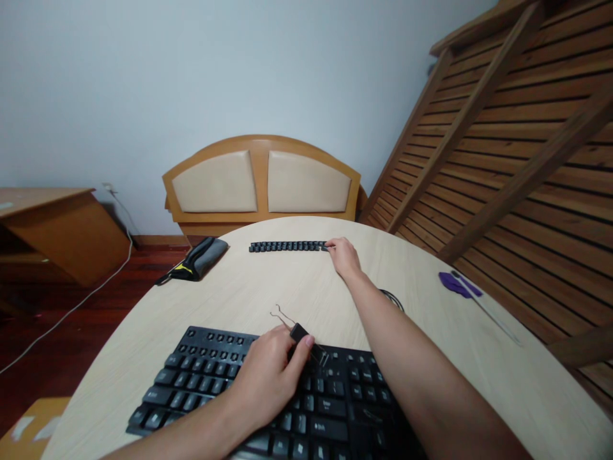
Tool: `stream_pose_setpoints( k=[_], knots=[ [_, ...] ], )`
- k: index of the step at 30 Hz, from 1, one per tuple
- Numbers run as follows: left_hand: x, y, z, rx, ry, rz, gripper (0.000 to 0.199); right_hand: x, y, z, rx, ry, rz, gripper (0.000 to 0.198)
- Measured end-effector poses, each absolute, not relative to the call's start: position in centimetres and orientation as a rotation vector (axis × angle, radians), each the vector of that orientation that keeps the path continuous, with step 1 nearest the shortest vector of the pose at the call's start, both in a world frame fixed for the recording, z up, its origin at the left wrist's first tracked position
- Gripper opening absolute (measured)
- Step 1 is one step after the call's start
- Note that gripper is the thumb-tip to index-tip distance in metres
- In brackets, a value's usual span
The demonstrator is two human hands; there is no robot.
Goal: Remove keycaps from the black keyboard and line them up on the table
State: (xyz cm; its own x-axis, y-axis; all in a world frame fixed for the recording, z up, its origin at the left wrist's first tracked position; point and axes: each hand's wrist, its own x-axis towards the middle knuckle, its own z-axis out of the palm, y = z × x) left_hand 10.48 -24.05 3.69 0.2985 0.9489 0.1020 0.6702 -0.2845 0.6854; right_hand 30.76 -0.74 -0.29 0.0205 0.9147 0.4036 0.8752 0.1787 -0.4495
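Observation:
A black keyboard point(211, 377) lies at the table's near edge, its top rows showing bare switch sockets without caps. Over it, my left hand point(268, 370) is closed around a wire keycap puller point(299, 332) with a black handle, its two hooked wires pointing away from me. Beyond the keyboard stand two neat rows of black keycaps point(287, 246). My right hand point(343, 255) reaches to their right end, fingertips pinched on a keycap point(325, 248) there. The fingers partly hide that cap, and my right forearm covers part of the keyboard's right side.
A grey and black pouch with yellow trim point(201, 259) lies at the round table's left edge. On the right are a purple cloth point(453, 284) and a thin pale rod point(488, 311). A black cable point(393, 298) loops beside my right forearm. Slatted wood point(479, 147) leans past the table.

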Motion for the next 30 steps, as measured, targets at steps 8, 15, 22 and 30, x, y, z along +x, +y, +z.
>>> stream_pose_setpoints(
  k=[8, 15, 22, 30],
  knots=[
    [10.53, -24.08, 3.93, 2.039, 1.405, 0.711, 0.044, 30.48, -1.03, -0.21, -1.7, -1.841, 0.081, 0.021],
    [10.44, -24.1, 3.82, 2.043, 1.406, 0.709, 0.044, 30.37, -1.05, -0.1, -1.714, -1.843, 0.079, 0.022],
    [10.44, -24.1, 3.79, 2.044, 1.407, 0.718, 0.042, 30.3, -1.1, 0.05, -1.717, -1.849, 0.084, 0.021],
    [10.42, -24.09, 3.65, 2.039, 1.434, 0.69, 0.043, 30.27, -1.42, 0.31, -1.699, -1.827, 0.087, 0.022]
  ],
)
